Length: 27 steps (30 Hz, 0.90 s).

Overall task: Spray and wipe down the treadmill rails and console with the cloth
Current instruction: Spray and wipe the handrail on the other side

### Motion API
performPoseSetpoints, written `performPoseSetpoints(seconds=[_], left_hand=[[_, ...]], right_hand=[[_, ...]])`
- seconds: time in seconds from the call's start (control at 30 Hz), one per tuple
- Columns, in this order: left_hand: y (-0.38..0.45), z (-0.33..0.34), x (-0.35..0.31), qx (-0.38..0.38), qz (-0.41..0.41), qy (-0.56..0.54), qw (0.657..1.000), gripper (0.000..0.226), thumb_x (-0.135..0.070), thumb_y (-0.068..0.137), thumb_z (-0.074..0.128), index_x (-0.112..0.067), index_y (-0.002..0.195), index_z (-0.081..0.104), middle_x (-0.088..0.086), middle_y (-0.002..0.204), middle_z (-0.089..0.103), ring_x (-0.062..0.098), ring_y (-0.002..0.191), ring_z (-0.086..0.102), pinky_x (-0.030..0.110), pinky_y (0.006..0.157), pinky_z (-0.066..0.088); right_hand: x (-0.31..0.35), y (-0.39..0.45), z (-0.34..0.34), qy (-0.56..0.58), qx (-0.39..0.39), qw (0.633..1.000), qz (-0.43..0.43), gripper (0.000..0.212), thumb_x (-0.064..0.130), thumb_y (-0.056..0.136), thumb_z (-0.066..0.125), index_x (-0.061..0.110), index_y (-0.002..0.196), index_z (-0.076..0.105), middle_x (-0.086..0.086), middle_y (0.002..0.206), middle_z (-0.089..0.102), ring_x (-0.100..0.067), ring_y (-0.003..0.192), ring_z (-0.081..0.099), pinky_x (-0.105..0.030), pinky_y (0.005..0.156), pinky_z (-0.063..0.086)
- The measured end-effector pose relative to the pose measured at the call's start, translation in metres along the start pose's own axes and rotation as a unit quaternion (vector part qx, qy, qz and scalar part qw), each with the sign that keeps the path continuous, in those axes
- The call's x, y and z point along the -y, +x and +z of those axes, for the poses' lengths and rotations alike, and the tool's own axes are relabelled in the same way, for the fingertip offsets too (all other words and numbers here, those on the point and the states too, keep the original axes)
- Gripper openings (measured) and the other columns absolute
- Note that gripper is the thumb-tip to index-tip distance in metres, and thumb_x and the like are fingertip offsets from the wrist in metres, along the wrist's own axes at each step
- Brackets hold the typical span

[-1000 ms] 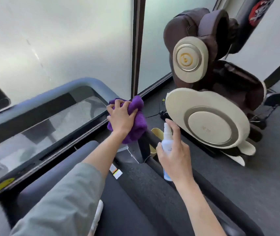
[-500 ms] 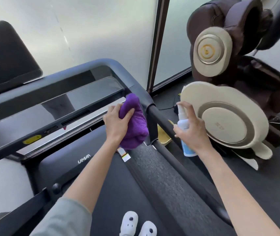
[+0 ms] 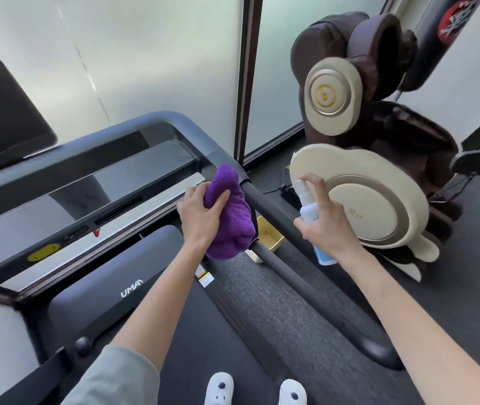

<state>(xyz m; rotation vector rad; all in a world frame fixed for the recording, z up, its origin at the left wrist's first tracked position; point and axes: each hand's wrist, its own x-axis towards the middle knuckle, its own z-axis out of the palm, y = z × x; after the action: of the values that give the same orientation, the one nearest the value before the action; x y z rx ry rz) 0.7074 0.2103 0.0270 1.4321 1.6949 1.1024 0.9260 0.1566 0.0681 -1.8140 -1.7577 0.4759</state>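
Observation:
My left hand (image 3: 200, 217) grips a bunched purple cloth (image 3: 228, 211) pressed against the top of the treadmill's right rail (image 3: 291, 270), where the rail meets the console. The console (image 3: 86, 197) is a dark glossy panel with a yellow sticker, stretching left of the cloth. My right hand (image 3: 327, 220) holds a white spray bottle (image 3: 308, 207) with a blue base upright, just right of the rail, index finger on the nozzle top. The nozzle points left toward the rail.
A brown and cream massage chair (image 3: 361, 182) stands close on the right. Frosted glass panels (image 3: 116, 54) with a dark frame rise behind the console. The treadmill belt (image 3: 203, 346) runs under me, with white slippers (image 3: 218, 390) at the bottom edge. A yellow object (image 3: 268, 232) lies beneath the rail.
The view swung down and left, showing more of the console and belt. My right hand lifted the bottle nearer the rail. The cloth stayed at the rail's top corner.

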Motion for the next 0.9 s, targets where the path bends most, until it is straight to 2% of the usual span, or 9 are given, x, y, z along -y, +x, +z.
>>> performPoseSetpoints(seconds=[0.07, 0.13, 0.27, 0.37, 0.57, 0.67, 0.73, 0.9], left_hand=[[-0.002, 0.003, -0.003, -0.007, -0.004, -0.009, 1.000, 0.033, -0.041, 0.088, 0.066, -0.018, 0.112, 0.066, 0.004, 0.110, 0.057, 0.035, 0.108, 0.052, 0.047, 0.098, 0.042], [-0.007, 0.009, -0.009, -0.017, -0.008, -0.016, 1.000, 0.031, -0.041, 0.088, 0.066, -0.020, 0.111, 0.066, -0.001, 0.106, 0.055, 0.034, 0.107, 0.052, 0.047, 0.098, 0.043], [-0.024, 0.025, -0.017, -0.034, -0.013, -0.020, 0.999, 0.029, -0.040, 0.089, 0.066, -0.020, 0.109, 0.066, -0.002, 0.105, 0.055, 0.030, 0.106, 0.053, 0.045, 0.100, 0.041], [-0.036, 0.035, -0.018, -0.064, -0.035, -0.011, 0.997, 0.032, -0.041, 0.089, 0.065, -0.017, 0.110, 0.066, 0.005, 0.109, 0.058, 0.031, 0.107, 0.053, 0.044, 0.100, 0.040], [-0.061, 0.044, -0.021, -0.125, -0.084, 0.005, 0.989, 0.032, -0.041, 0.089, 0.064, -0.017, 0.110, 0.065, 0.005, 0.106, 0.057, 0.030, 0.105, 0.052, 0.029, 0.089, 0.036], [-0.070, 0.043, -0.021, -0.142, -0.098, 0.004, 0.985, 0.030, -0.040, 0.090, 0.064, -0.016, 0.108, 0.065, 0.005, 0.103, 0.057, 0.031, 0.103, 0.052, 0.037, 0.094, 0.040], [-0.076, 0.042, -0.018, -0.159, -0.095, 0.005, 0.983, 0.027, -0.039, 0.090, 0.065, -0.016, 0.104, 0.066, 0.003, 0.101, 0.057, 0.029, 0.101, 0.053, 0.042, 0.096, 0.040], [-0.085, 0.036, -0.009, -0.192, -0.104, 0.000, 0.976, 0.023, -0.036, 0.089, 0.067, -0.016, 0.100, 0.066, 0.000, 0.097, 0.058, 0.024, 0.096, 0.055, 0.042, 0.095, 0.042]], right_hand=[[-0.004, 0.005, -0.008, -0.009, 0.022, 1.000, -0.002, 0.065, 0.003, 0.079, 0.058, 0.030, 0.134, 0.036, -0.012, 0.064, 0.056, -0.038, 0.057, 0.061, -0.045, 0.064, 0.055], [-0.010, 0.010, -0.015, -0.026, 0.045, 0.998, -0.018, 0.064, 0.004, 0.080, 0.059, 0.029, 0.134, 0.037, -0.006, 0.061, 0.055, -0.040, 0.055, 0.061, -0.047, 0.063, 0.057], [-0.022, 0.018, -0.023, -0.069, 0.103, 0.991, -0.054, 0.062, 0.006, 0.081, 0.060, 0.028, 0.134, 0.036, -0.010, 0.064, 0.056, -0.034, 0.054, 0.060, -0.051, 0.063, 0.057], [-0.028, 0.028, -0.021, -0.068, 0.143, 0.984, -0.083, 0.059, 0.008, 0.082, 0.062, 0.031, 0.130, 0.037, -0.015, 0.068, 0.061, -0.029, 0.053, 0.061, -0.048, 0.061, 0.058], [-0.042, 0.053, -0.013, -0.073, 0.195, 0.969, -0.131, 0.061, 0.002, 0.081, 0.060, 0.025, 0.134, 0.038, -0.018, 0.070, 0.059, -0.039, 0.061, 0.061, -0.053, 0.072, 0.058], [-0.048, 0.064, -0.011, -0.062, 0.198, 0.969, -0.136, 0.062, 0.003, 0.081, 0.060, 0.025, 0.135, 0.039, -0.021, 0.069, 0.059, -0.040, 0.065, 0.062, -0.051, 0.074, 0.057], [-0.049, 0.069, -0.009, -0.052, 0.195, 0.970, -0.137, 0.063, 0.003, 0.079, 0.060, 0.025, 0.134, 0.039, -0.017, 0.067, 0.055, -0.038, 0.066, 0.059, -0.049, 0.071, 0.057], [-0.049, 0.077, -0.004, -0.048, 0.183, 0.971, -0.148, 0.062, -0.002, 0.075, 0.056, 0.024, 0.130, 0.042, -0.007, 0.059, 0.047, -0.027, 0.054, 0.047, -0.040, 0.060, 0.050]])
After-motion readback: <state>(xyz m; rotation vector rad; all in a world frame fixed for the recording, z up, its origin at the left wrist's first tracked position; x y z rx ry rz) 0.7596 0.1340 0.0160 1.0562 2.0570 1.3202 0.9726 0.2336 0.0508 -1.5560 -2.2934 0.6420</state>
